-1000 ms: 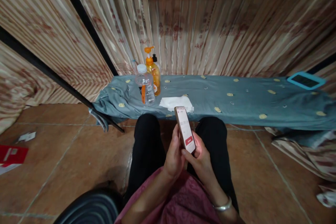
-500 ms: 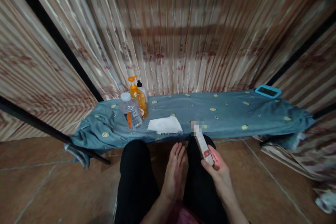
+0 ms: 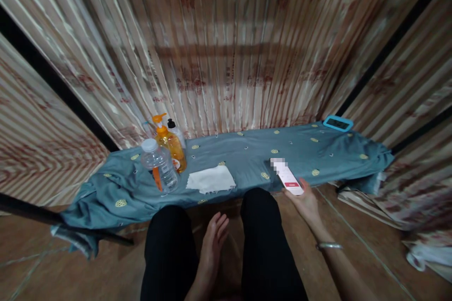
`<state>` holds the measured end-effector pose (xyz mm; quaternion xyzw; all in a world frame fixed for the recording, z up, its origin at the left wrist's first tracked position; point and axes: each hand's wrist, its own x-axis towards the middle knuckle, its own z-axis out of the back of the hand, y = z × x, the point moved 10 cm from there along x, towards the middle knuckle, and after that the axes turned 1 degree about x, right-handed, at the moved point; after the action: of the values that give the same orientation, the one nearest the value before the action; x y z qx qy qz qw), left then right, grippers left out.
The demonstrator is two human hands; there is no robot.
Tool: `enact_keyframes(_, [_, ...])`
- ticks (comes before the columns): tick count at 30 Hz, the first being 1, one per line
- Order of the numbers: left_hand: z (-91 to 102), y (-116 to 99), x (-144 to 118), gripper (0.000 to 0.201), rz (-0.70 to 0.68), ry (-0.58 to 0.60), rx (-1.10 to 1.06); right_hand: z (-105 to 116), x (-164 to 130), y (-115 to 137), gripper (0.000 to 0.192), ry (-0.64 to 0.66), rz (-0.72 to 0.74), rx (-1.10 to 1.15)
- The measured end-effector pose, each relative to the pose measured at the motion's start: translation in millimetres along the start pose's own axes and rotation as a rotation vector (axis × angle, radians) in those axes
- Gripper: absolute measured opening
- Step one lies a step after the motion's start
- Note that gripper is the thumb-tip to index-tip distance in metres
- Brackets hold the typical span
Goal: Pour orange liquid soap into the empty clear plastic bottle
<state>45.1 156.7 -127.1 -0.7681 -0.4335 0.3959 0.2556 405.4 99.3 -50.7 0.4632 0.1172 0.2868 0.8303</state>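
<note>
My right hand (image 3: pixel 306 202) grips the near end of a smartphone (image 3: pixel 287 179), thumb on one side and fingers on the other. Its lit screen shows a pinkish page with a red button, and the far end is blurred out. The phone is over the front part of the cloth-covered bench (image 3: pixel 247 150); whether it rests on the cloth I cannot tell. Between my knees, my left hand (image 3: pixel 213 244) holds nothing, its fingers stretched out. A white cloth (image 3: pixel 211 179) lies flat at the bench's front edge, nearest to that hand.
Left of the cloth stand a clear plastic bottle (image 3: pixel 160 169), an orange pump bottle (image 3: pixel 171 148) and a black-topped bottle (image 3: pixel 176 132). A blue-framed digital clock (image 3: pixel 338 123) sits at the far right. Behind hangs a striped curtain (image 3: pixel 226 70), with dark metal poles (image 3: pixel 384 51) at the sides.
My right hand has carried the phone forward and right, tilting its screen into view. The left hand has drawn slightly away from it, and the camera view has shifted.
</note>
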Motion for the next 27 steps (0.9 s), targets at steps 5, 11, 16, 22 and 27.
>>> enact_keyframes(5, [32.3, 22.8, 8.3, 0.07, 0.08, -0.089, 0.012, 12.1, 79.6, -12.6, 0.046, -0.036, -0.055, -0.202])
enact_keyframes(11, [56.7, 30.6, 9.0, 0.066, 0.057, -0.189, 0.015, 23.2, 146.3, -35.6, 0.045, -0.102, -0.168, -0.311])
enact_keyframes(16, [62.4, 33.3, 8.9, 0.064, 0.068, -0.222, 0.019, 27.8, 178.6, -48.9, 0.047, -0.129, -0.194, -0.352])
enact_keyframes(22, [71.7, 34.7, 6.9, 0.064, 0.075, -0.254, 0.035, 34.6, 200.3, -56.8, 0.047, -0.165, -0.227, -0.401])
enact_keyframes(27, [78.3, 37.1, 8.0, 0.066, 0.09, -0.261, 0.033, 42.8, 205.4, -59.9, 0.039, -0.188, -0.209, -0.405])
